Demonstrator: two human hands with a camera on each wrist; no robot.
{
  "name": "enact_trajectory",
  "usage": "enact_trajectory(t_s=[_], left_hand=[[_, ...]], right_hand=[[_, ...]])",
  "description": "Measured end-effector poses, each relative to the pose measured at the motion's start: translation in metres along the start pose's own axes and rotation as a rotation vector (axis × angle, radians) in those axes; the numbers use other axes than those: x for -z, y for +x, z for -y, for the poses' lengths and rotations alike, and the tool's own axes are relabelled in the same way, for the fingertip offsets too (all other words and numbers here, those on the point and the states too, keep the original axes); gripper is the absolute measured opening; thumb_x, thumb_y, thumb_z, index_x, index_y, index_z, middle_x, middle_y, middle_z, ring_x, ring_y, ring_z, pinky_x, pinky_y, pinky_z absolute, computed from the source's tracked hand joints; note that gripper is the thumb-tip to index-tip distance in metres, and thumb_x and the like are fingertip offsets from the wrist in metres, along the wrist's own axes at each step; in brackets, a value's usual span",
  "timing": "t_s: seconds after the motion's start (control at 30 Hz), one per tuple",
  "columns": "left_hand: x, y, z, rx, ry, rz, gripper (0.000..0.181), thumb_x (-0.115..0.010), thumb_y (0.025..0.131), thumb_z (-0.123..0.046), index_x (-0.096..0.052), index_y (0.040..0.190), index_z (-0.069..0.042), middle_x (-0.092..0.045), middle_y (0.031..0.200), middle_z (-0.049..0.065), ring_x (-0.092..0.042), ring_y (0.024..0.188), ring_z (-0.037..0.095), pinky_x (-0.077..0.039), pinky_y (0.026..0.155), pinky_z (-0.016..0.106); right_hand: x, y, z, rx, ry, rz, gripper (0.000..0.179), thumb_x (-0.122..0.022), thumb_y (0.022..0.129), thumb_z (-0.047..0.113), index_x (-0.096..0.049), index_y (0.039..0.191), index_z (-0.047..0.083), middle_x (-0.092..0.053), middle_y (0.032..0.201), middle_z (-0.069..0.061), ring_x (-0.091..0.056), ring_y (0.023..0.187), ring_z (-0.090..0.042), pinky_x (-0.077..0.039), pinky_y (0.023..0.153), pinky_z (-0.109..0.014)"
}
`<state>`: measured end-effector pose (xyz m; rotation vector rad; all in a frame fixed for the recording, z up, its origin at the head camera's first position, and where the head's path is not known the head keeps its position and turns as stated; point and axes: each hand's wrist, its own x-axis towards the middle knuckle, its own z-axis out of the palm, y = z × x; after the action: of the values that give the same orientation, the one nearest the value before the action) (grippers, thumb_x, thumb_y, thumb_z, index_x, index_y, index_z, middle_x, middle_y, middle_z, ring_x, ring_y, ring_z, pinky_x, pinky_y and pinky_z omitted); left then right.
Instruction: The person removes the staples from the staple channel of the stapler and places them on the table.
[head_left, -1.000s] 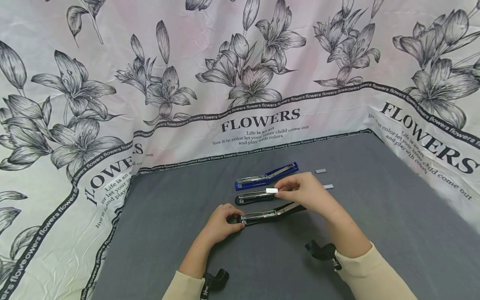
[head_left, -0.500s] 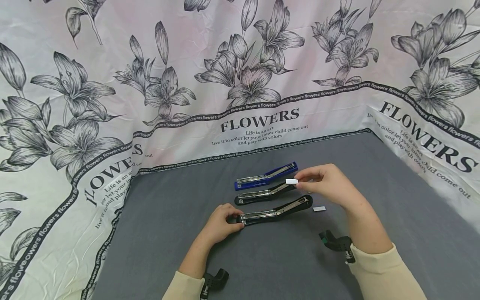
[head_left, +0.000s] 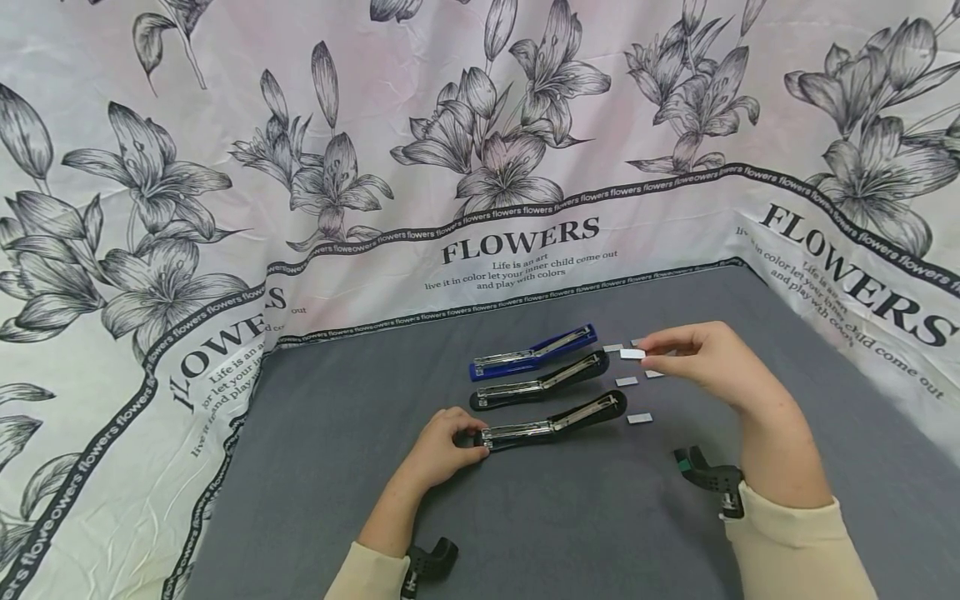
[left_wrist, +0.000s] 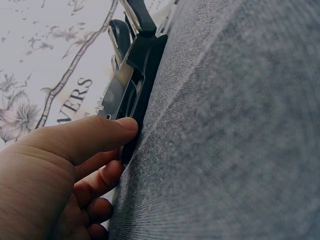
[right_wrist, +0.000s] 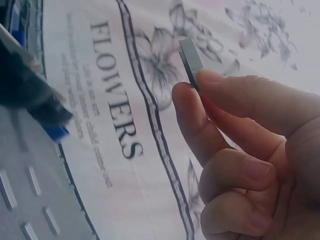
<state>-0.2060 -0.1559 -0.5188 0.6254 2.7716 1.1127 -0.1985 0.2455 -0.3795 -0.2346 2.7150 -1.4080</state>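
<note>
Three staplers lie opened up, their metal channels facing upward: a blue stapler (head_left: 501,364) farthest back, a middle black stapler (head_left: 517,390) and a front black stapler (head_left: 517,431). With thumb and fingers my left hand (head_left: 442,447) grips the left end of the front stapler; in the left wrist view the thumb presses on the side of its black base (left_wrist: 145,90). My right hand (head_left: 708,358), raised right of the staplers, pinches a short strip of staples (head_left: 632,354) between thumb and index finger. The right wrist view shows the strip's (right_wrist: 191,57) channel-like profile, its other fingers curled below.
Several more staple strips, one of them a front strip (head_left: 640,418), lie on the grey cloth (head_left: 555,525) right of the staplers, partly behind my right hand. A flower-printed curtain (head_left: 360,283) borders the table at the back and sides.
My right hand has moved right with the staple strip, away from over the staplers, uncovering the black staplers' right ends and several loose strips. My left hand stays on the front stapler.
</note>
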Motion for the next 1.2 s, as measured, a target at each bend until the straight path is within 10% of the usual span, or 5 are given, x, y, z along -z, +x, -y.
enact_trajectory(t_s=[0.67,1.2], left_hand=[[0.002,-0.001,0.000,0.014,0.006,0.001,0.029,-0.085,0.087,-0.024,-0.078,0.113,-0.015,-0.059,0.096,-0.010,-0.048,0.089,0.015,-0.043,0.079,0.038],[0.000,0.000,-0.003,0.020,-0.010,0.006,0.029,-0.085,0.086,-0.023,-0.078,0.113,-0.015,-0.060,0.095,-0.009,-0.048,0.089,0.016,-0.043,0.078,0.038]], right_hand=[[0.029,0.002,-0.075,-0.115,-0.091,0.195,0.037,-0.074,0.097,0.031,-0.074,0.123,0.005,-0.068,0.128,-0.013,-0.058,0.114,-0.021,-0.047,0.088,-0.042],[0.014,0.015,-0.119,-0.129,-0.106,0.302,0.026,-0.079,0.089,0.017,-0.077,0.109,0.000,-0.072,0.108,-0.007,-0.054,0.088,-0.010,-0.044,0.076,-0.031]])
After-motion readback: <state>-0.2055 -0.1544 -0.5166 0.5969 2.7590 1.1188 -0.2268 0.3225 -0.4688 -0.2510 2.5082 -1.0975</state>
